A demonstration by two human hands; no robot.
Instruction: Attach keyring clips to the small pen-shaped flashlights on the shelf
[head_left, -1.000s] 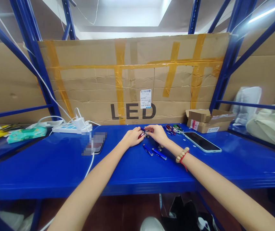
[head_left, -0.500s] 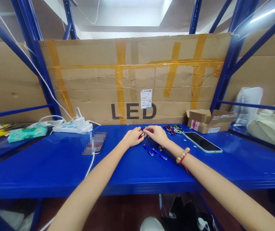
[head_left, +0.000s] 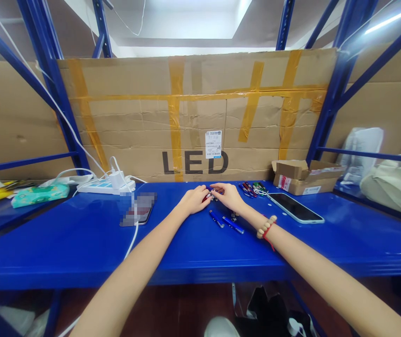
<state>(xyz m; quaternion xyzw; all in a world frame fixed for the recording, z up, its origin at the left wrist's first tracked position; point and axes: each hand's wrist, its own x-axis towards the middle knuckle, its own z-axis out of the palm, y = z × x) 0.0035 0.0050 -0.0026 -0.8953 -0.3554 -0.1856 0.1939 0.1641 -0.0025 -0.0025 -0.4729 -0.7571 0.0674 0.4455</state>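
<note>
- Dark red, a slim pen-like tube (head_left: 206, 197) sits in the grasp of the left hand (head_left: 193, 200), its end poking out at the fingers, low over the blue shelf (head_left: 172, 243).
- The right hand (head_left: 230, 197) curves in from the other side, thumb and fingers bent together close to that tube; whether they pinch anything is too small to tell.
- Small metallic pieces (head_left: 234, 216) lie just beside the right wrist, partly hidden by it.
- Two blue pen-like tubes, one (head_left: 216, 218) nearer the left hand and the other (head_left: 233, 224) to its right, lie slanted on the shelf, in front of the hands.
- Beyond the right wrist, red tubes (head_left: 248, 189) and green tubes (head_left: 258, 187) rest in a group.
- Right of them, a smartphone (head_left: 295, 207) in a pale case lies flat, near an open cardboard box (head_left: 290, 180).
</note>
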